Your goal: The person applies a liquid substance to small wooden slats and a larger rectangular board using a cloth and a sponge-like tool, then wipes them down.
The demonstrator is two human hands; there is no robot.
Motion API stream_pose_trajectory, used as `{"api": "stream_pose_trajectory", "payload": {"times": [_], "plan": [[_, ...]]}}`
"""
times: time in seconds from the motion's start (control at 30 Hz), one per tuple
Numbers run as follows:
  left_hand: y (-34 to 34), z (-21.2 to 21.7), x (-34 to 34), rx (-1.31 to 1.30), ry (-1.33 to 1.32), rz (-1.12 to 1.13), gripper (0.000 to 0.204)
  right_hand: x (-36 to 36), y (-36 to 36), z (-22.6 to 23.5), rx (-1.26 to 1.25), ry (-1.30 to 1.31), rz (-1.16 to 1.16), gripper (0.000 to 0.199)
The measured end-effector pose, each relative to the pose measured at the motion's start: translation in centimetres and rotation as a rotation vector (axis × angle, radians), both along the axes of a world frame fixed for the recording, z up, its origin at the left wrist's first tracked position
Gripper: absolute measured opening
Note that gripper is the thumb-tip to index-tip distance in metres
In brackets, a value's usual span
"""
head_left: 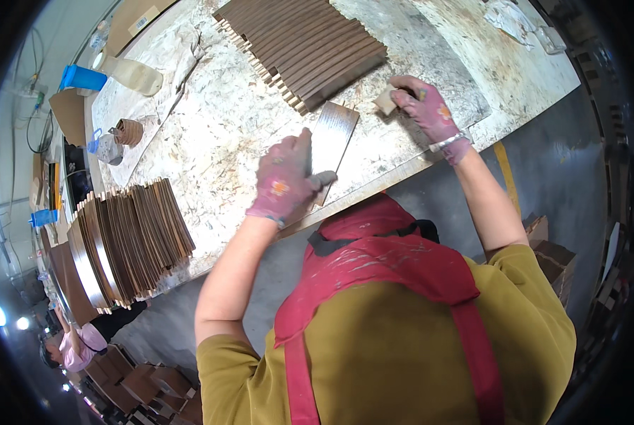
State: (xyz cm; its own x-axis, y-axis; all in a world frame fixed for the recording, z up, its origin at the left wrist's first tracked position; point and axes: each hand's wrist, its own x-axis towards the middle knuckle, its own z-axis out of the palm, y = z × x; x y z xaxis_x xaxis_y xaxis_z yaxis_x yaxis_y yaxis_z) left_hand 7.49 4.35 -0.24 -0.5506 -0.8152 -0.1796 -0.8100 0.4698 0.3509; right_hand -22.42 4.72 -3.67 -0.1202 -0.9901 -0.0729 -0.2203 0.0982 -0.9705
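Note:
A dark brown wooden slat [336, 131] lies at an angle near the table's front edge, its face shining in the light. My left hand [283, 180], in a pink glove with grey fingertips, holds the slat along its left side, thumb across its near end. In my right hand [426, 110], gloved the same way, is a small beige pad [385, 100], pinched between the fingers just right of the slat and above the table. Whether the pad is cloth or sandpaper I cannot tell. Behind the slat sits a large row of similar brown slats [303, 46] with pale pegs at their ends.
Another stack of brown slats [129, 244] stands at the table's left end. A bottle of pale liquid [136, 74], a blue container [83, 78] and a brown roll [128, 132] are at the far left. Crumpled plastic [508, 21] lies far right on the stained white table [225, 134].

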Motion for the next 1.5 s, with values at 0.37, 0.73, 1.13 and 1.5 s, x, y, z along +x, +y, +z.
{"api": "stream_pose_trajectory", "payload": {"times": [0.37,0.73,1.13,1.5], "plan": [[2.5,-2.8,0.4,-0.075,0.122,-0.055,0.074,4.8,-3.3,-1.1,-0.113,0.413,0.099,0.037],[1.8,-2.0,0.3,0.006,0.104,-0.072,0.07,2.9,1.2,1.0,-0.025,0.502,0.202,0.034],[-2.7,-3.4,2.3,0.286,0.236,-0.14,0.064,12.8,10.5,-0.8,-0.321,0.446,0.314,0.022],[-2.9,-4.0,2.6,0.3,0.241,-0.145,0.064,11.8,8.7,-2.0,-0.347,0.726,0.198,0.023]]}}
